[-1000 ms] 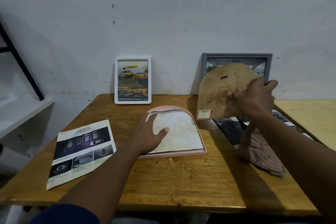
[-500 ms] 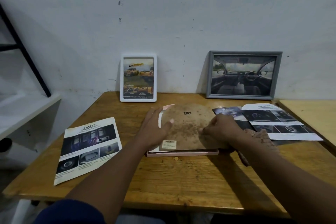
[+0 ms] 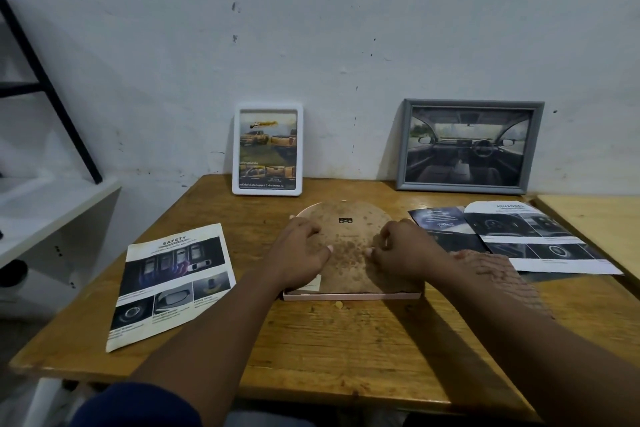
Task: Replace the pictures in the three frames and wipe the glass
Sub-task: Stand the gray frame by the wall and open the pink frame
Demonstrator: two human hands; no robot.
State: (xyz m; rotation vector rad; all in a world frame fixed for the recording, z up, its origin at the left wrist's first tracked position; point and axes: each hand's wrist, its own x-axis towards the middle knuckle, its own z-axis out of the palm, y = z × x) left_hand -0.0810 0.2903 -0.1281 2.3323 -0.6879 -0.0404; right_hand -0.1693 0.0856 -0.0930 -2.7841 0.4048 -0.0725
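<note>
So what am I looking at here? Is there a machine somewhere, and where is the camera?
No machine: a person wears one camera on the head, looking down at their own hands. The left hand and right hand rest on a brown backing board lying on a pink frame, face down on the wooden table. Nothing is lifted. A white frame and a grey frame lean against the wall. A safety leaflet lies left, brochures and a checked cloth right.

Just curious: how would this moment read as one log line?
state: backing board lying on pink frame | left hand: on board | right hand: on board
</note>
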